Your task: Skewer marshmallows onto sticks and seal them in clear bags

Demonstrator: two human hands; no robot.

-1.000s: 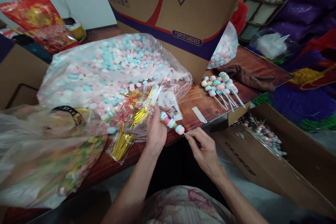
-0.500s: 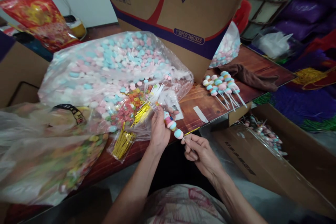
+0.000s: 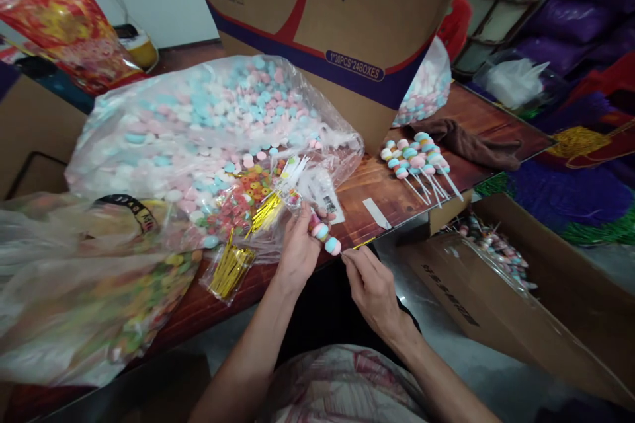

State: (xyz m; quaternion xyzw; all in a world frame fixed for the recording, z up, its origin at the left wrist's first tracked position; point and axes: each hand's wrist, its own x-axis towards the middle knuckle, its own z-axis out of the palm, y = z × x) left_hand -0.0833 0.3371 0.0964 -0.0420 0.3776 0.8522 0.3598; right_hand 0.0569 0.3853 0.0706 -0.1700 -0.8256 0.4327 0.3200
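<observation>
A marshmallow skewer (image 3: 322, 232) in pink, blue and white slants across the space between my hands, its upper end in a clear wrapper. My left hand (image 3: 299, 246) is closed around that upper part. At the lower end my right hand (image 3: 371, 283) pinches near the stick, and a gold twist tie (image 3: 365, 244) sticks out by its fingertips. My right fingers hide most of the stick. Just beyond my left hand lie white sticks (image 3: 296, 172) and loose gold twist ties (image 3: 264, 213). A packet of gold ties (image 3: 229, 271) is near the table edge.
A big clear bag of marshmallows (image 3: 198, 119) covers the table's middle, with gummy rings (image 3: 255, 183) at its mouth. Several finished skewers (image 3: 415, 157) lie right, beside a brown cloth (image 3: 469, 143). A large carton (image 3: 317, 20) stands behind; an open box (image 3: 446, 277) sits lower right.
My right hand has turned over, its knuckles now facing up, and pinches closer in at the skewer's lower end. The skewer has shifted slightly up and left.
</observation>
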